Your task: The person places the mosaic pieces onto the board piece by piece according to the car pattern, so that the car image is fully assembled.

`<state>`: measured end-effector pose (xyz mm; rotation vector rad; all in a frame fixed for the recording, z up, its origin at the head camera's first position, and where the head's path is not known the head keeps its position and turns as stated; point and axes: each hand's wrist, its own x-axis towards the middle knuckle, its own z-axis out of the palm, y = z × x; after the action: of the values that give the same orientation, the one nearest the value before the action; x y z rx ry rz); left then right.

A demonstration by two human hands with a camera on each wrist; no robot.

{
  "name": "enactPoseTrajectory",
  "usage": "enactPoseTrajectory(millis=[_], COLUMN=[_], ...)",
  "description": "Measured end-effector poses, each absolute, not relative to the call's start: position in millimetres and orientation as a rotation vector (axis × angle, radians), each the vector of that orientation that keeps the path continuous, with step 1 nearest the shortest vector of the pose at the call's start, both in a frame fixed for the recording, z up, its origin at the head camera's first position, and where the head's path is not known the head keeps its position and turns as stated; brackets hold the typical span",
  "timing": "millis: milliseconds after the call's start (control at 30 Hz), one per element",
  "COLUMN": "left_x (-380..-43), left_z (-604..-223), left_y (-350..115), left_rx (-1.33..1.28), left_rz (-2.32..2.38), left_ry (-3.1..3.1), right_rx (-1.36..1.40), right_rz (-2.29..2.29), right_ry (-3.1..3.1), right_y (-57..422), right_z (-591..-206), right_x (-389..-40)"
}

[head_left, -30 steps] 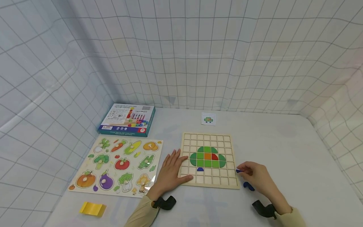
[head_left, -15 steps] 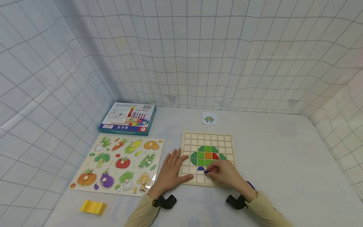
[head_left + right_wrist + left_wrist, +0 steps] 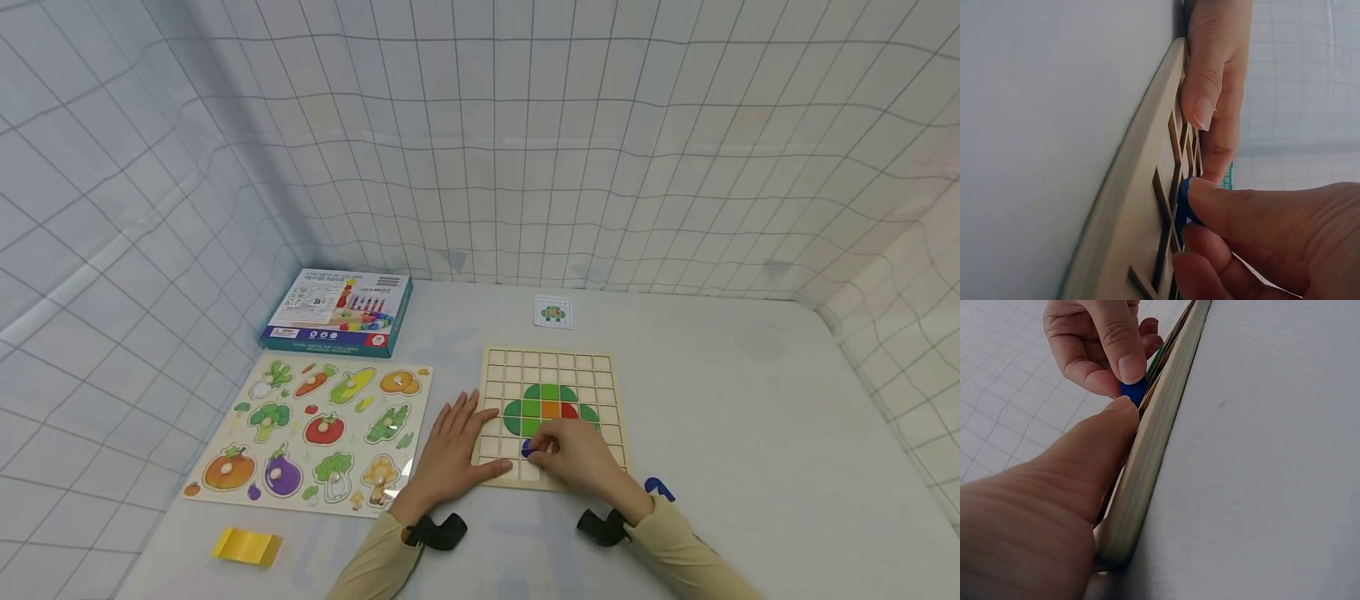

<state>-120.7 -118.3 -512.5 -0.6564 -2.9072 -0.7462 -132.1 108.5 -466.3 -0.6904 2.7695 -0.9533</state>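
Note:
A wooden grid board (image 3: 495, 374) lies flat, with green, orange and red tiles (image 3: 550, 409) set in its cells. My left hand (image 3: 446, 462) rests on the board's left side, fingers straight and thumb along the lower rows. Over the row beneath the green tiles, my right hand (image 3: 581, 458) pinches a small blue tile (image 3: 1134, 394) between thumb and fingers. In the right wrist view the blue tile (image 3: 1184, 203) stands tilted right at the grid ridges. My right fingers partly hide the cells there. Another blue piece (image 3: 660, 489) lies on the table beside my right wrist.
A small picture card (image 3: 552, 312) lies behind the board. To the left are a vegetable knob puzzle (image 3: 347, 450), a boxed toy set (image 3: 337, 312) behind it, and a bent yellow piece (image 3: 247, 547) in front. Gridded white cloth (image 3: 555, 167) walls the table at back and sides.
My right hand has come left from beside the board's right edge, carrying a blue tile to the cells below the green tiles. The left hand stays in place.

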Motion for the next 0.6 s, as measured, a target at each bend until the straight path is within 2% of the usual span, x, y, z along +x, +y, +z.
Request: enactPoseTrajectory(millis=[600], left_x=[-120.9], left_z=[-512.0], left_y=[-118.6], left_rx=[-0.667], left_rz=[-0.757], left_ry=[-2.9], right_rx=[-0.679], right_rz=[-0.921], right_ry=[2.861], right_y=[109.8], right_z=[-471.4], right_x=[-135.2])
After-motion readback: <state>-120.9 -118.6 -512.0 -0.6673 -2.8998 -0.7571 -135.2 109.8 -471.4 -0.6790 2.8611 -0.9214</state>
